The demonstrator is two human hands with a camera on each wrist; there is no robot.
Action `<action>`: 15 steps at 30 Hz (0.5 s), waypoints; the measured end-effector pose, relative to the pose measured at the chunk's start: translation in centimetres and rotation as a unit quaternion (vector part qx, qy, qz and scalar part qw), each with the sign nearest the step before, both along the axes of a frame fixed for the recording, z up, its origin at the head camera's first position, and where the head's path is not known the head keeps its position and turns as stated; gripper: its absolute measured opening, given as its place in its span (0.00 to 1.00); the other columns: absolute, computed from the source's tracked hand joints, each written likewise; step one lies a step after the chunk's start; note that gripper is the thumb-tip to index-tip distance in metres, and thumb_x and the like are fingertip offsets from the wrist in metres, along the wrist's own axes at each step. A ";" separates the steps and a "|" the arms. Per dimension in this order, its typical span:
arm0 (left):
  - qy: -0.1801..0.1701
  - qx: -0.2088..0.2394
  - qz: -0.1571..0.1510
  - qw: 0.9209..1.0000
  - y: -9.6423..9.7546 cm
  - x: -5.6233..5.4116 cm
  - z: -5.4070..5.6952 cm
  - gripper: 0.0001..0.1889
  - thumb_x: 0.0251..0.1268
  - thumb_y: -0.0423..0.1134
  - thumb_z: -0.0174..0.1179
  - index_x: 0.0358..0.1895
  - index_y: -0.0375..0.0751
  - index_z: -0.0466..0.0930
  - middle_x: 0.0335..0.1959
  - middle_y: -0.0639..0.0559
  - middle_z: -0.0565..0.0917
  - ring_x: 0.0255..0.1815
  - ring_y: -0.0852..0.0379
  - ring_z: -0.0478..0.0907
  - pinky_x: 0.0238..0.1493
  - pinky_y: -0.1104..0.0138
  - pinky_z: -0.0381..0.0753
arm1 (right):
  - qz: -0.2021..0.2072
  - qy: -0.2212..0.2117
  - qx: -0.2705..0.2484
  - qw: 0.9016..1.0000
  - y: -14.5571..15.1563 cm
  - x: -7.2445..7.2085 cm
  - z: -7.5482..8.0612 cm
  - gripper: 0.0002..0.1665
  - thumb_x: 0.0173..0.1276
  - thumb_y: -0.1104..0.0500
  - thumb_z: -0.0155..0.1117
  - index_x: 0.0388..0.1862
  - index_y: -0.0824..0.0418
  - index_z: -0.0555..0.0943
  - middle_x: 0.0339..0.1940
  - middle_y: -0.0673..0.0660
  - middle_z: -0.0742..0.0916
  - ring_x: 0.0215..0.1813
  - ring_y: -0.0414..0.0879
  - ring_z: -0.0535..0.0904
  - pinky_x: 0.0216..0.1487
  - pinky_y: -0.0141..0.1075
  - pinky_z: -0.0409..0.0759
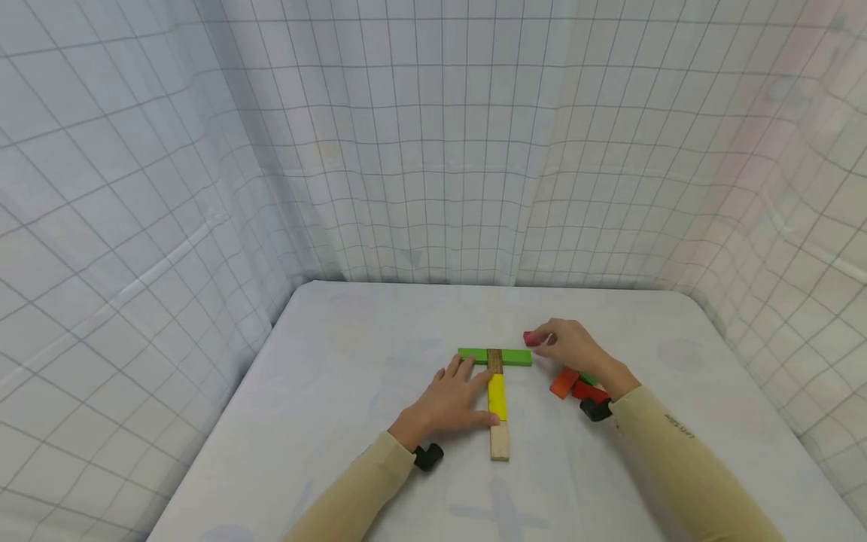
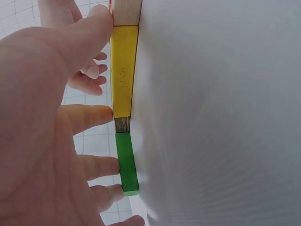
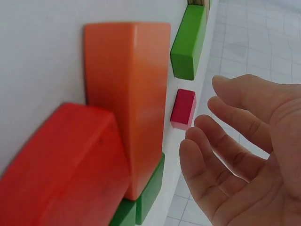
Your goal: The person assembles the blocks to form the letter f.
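Note:
My left hand [image 1: 452,403] lies with fingers spread along a T of wooden blocks. Its thumb and forefinger touch the sides of a yellow block [image 2: 124,70], and other fingertips reach a green block [image 2: 127,162]. A dark brown block [image 1: 495,361] sits between that one and a second green block [image 1: 518,357]; a plain wood block [image 1: 499,441] forms the near end. Beyond the right end of the T, my right hand [image 1: 567,344] hovers with loosely bent fingers at a small crimson block [image 3: 183,108]. In the right wrist view the block rests on the table, its sides ungripped.
Right of the T is a small heap: an orange block [image 1: 564,382], a red block [image 1: 591,391] and green ones [image 3: 150,193] partly hidden under the right wrist. A white table [image 1: 325,361] carries everything, with checked white curtains [image 1: 420,150] around its back and sides.

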State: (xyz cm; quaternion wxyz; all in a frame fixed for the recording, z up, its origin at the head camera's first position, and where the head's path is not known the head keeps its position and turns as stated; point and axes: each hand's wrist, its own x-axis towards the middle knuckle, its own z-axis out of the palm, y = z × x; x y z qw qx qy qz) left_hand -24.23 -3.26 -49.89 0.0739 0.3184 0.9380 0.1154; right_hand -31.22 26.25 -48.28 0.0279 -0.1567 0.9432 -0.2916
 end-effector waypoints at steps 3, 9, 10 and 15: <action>0.003 0.001 -0.005 1.000 0.0 0.0 -0.1 0.47 0.63 0.75 0.53 0.81 0.58 0.55 0.81 0.39 0.50 0.81 0.36 0.42 0.71 0.39 0.56 | -0.001 0.000 0.005 1.000 0.7 0.2 0.0 0.17 0.68 0.54 0.70 0.54 0.57 0.87 0.46 0.51 0.86 0.47 0.49 0.79 0.42 0.40 0.82; 0.008 0.004 -0.010 1.000 0.0 0.1 0.0 0.46 0.63 0.74 0.54 0.81 0.59 0.55 0.81 0.38 0.50 0.80 0.35 0.42 0.71 0.38 0.57 | -0.003 -0.003 0.027 1.000 2.0 0.8 0.5 0.16 0.69 0.54 0.70 0.53 0.57 0.87 0.44 0.50 0.85 0.45 0.48 0.79 0.42 0.40 0.81; 0.009 0.003 -0.010 1.000 0.0 0.2 0.0 0.45 0.63 0.73 0.54 0.81 0.59 0.56 0.81 0.38 0.50 0.80 0.35 0.42 0.71 0.39 0.57 | -0.003 -0.002 0.031 1.000 2.3 0.9 0.6 0.16 0.69 0.54 0.70 0.53 0.56 0.87 0.43 0.50 0.85 0.45 0.48 0.79 0.41 0.40 0.81; 0.006 -0.003 -0.008 1.000 -0.1 0.2 0.1 0.45 0.64 0.73 0.55 0.80 0.60 0.56 0.81 0.38 0.50 0.81 0.35 0.42 0.71 0.40 0.57 | 0.006 0.001 0.032 0.999 3.3 1.6 0.8 0.15 0.68 0.56 0.71 0.52 0.58 0.88 0.42 0.50 0.85 0.44 0.48 0.78 0.38 0.38 0.80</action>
